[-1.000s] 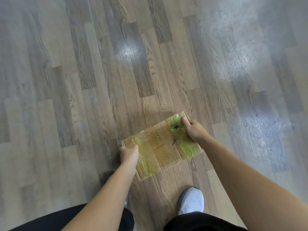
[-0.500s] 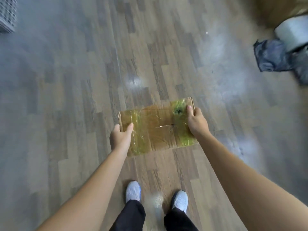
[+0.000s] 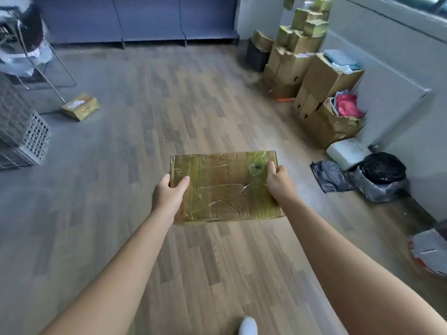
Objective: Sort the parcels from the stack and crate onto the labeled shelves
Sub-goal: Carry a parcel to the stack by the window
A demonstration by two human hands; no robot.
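Both hands grasp a flat taped cardboard parcel above the wood floor: left hand on its left edge, right hand on its right. A stack of boxes stands far right, a plastic crate far left

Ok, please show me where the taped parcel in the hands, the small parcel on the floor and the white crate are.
taped parcel (image 3: 225, 187), head view, middle of its top face.
small parcel (image 3: 81, 107), head view, its top face.
white crate (image 3: 36, 139), head view, its lattice side wall.
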